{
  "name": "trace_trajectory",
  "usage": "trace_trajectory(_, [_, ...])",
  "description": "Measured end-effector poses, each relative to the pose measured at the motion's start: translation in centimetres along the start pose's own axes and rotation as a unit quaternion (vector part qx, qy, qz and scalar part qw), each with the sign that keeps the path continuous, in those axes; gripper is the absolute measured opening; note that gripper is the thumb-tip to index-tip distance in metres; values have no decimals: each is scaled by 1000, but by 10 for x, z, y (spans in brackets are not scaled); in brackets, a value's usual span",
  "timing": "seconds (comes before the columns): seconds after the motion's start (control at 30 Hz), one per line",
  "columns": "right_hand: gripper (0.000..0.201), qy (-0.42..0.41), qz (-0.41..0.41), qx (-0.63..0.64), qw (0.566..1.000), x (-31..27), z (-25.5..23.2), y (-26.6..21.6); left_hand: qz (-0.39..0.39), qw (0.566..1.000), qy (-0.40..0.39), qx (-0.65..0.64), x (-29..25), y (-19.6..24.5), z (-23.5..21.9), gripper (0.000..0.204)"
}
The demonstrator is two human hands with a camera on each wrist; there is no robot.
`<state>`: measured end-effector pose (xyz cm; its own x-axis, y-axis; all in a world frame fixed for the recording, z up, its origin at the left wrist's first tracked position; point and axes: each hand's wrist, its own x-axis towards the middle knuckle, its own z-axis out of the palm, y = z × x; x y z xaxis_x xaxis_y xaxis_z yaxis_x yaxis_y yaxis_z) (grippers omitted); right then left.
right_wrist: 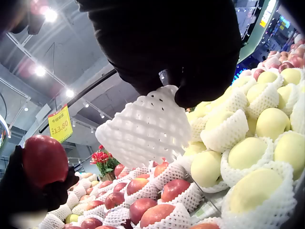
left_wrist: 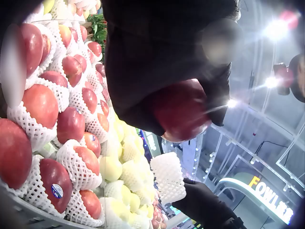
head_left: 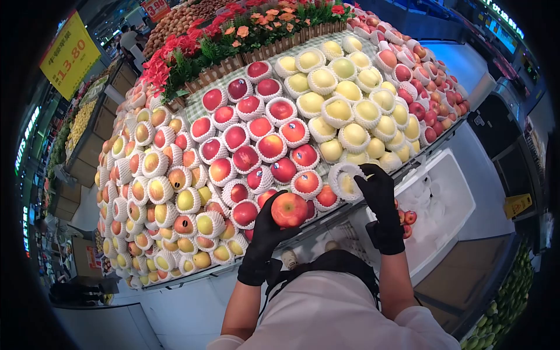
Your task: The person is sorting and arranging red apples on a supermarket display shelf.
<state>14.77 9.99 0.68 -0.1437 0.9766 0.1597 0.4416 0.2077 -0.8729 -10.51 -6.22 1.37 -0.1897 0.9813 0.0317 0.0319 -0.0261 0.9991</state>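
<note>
- Low at centre, our left hand grasps an apple, fingers curled round its side; it looks firm, smooth, slightly slippery and easily bruised, so we best cup its sides.
- Right of it, our right hand pinches a net by its edge; it seems light, soft and springy.
- Red apples and pale apples crowd mid-frame, liable to snag our net.
- Flowers stand beyond, upper centre.

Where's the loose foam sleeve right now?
Head view: it's the sleeve pinched in the right hand, beside the yellow fruit, right of the left hand's red apple.
</note>
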Motion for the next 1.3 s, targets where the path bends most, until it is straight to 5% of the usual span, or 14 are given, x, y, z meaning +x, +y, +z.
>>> trace_trajectory(0.23, [21, 32, -109, -65, 991, -9, 46, -38, -41, 996, -49, -68, -6, 2, -8, 90])
trace_trajectory(0.43, [25, 2, -185, -14, 983, -25, 71, -59, 44, 998, -22, 34, 4, -8, -3, 105])
trace_trajectory(0.57, [26, -17, -209, -13, 978, -29, 76, -61, 4, 1000, -23, -16, 7, -5, -1, 95])
trace_trajectory(0.77, [26, -47, -173, 13, 984, -33, 68, -71, -67, 994, -13, -88, 8, 10, 0, 70])
trace_trajectory(0.87, [27, -71, -121, 148, 979, -35, 76, -59, -57, 995, 6, -83, 9, 9, 1, 61])
trace_trajectory(0.97, [32, -142, 20, 233, 962, -39, 83, -51, -41, 994, 23, -95, 11, 11, 7, 59])
trace_trajectory(1.1, [61, -222, 110, 316, 916, -42, 81, -49, -13, 993, 55, -106, 16, 7, 11, 56])
trace_trajectory(1.3, [94, -259, -4, 270, 927, -42, 77, -56, 30, 996, 89, 11, 18, 9, 18, 50])
